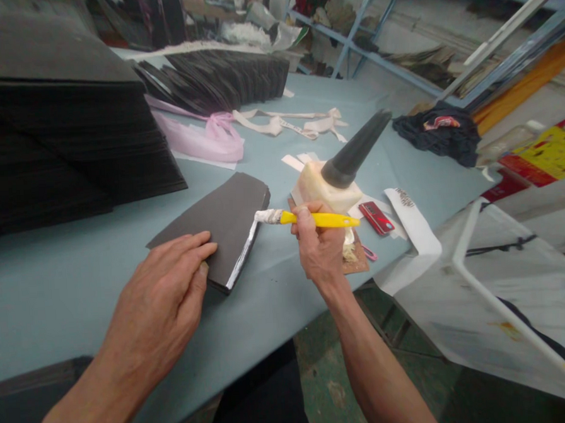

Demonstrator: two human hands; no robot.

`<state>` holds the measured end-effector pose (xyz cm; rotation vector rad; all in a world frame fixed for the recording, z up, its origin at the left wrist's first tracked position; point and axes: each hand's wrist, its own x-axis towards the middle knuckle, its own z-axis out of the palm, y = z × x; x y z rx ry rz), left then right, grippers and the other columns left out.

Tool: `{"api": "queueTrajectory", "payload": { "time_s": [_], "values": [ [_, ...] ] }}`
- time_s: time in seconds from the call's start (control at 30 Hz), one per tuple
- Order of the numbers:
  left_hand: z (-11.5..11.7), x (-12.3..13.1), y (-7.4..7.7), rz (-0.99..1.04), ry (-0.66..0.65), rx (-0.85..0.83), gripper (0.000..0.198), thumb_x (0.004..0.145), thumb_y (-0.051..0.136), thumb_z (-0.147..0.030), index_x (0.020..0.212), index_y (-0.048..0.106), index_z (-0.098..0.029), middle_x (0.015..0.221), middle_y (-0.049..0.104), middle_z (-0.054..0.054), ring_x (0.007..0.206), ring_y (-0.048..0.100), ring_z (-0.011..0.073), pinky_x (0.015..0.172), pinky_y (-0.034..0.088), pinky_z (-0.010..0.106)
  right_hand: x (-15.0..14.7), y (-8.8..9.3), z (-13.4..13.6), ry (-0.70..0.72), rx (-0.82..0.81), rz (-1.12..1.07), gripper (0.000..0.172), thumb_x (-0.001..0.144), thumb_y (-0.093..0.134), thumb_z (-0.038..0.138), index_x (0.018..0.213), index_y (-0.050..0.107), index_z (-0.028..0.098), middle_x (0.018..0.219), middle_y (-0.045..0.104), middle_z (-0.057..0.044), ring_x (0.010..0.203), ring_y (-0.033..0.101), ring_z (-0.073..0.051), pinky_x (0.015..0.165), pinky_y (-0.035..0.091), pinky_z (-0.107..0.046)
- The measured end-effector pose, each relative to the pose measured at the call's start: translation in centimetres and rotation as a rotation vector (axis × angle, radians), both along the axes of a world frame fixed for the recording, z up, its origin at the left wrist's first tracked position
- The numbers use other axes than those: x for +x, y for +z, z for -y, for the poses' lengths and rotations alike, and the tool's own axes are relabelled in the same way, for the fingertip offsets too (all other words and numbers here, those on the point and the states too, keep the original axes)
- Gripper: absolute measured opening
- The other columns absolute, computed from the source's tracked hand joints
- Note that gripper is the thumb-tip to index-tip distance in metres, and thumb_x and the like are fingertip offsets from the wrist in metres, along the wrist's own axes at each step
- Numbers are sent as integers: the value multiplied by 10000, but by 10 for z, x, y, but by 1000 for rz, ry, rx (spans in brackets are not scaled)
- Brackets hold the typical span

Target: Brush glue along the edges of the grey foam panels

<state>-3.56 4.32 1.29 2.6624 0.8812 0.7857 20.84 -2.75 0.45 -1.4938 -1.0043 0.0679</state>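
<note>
Clamped around a yellow brush, the right hand holds its white-coated tip at the edge of a dark sheet, while the left hand lies open on the sheet's near corner, on a blue table.

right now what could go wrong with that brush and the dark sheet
The yellow-handled brush has its white-coated tip right by the dark sheet, so a drip could mark the sheet's face. The left hand rests near the white-coated edge and might smear it. The right hand sits close to the black-nozzled bottle, which a knock could tip.
</note>
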Motion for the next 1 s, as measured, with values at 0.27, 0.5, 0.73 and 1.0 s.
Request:
{"api": "queueTrajectory", "payload": {
  "time_s": [0.27, 0.5, 0.73, 1.0],
  "values": [
    [2, 1, 1, 16, -2, 22, 442, 1101, 395, -373, 1292, 734, -163, 1400, 741, 126, 1324, 674, 315, 1158, 553, 532, 4, 0, -17, -108, -3, 31, 288, 1012, 585, 474, 885, 627, 220, 616, 577, 63, 539, 542, -113, 573, 445, -292],
    [2, 1, -1, 10, -2, 49, 410, 1103, 408, -342, 1278, 730, -158, 1376, 747, 129, 1311, 675, 302, 1141, 555, 515, 7, 6, -32, -147, -2, 84, 292, 1027, 559, 471, 905, 621, 213, 675, 643, 45, 563, 586, -115, 583, 458, -285],
    [2, 0, -3, 19, -7, 52, 398, 1105, 417, -348, 1281, 721, -160, 1393, 739, 125, 1315, 669, 306, 1134, 556, 519, 10, 9, -41, -226, -26, 184, 288, 1028, 556, 461, 887, 626, 219, 688, 661, 25, 592, 604, -135, 610, 448, -306],
    [3, 1, -2, 15, 1, 66, 402, 1102, 415, -348, 1285, 720, -161, 1386, 745, 129, 1305, 680, 319, 1112, 580, 537, 18, 11, -51, -294, -107, 241, 285, 1036, 531, 462, 919, 650, 231, 630, 594, 49, 551, 562, -140, 619, 438, -309]
  ]
}}
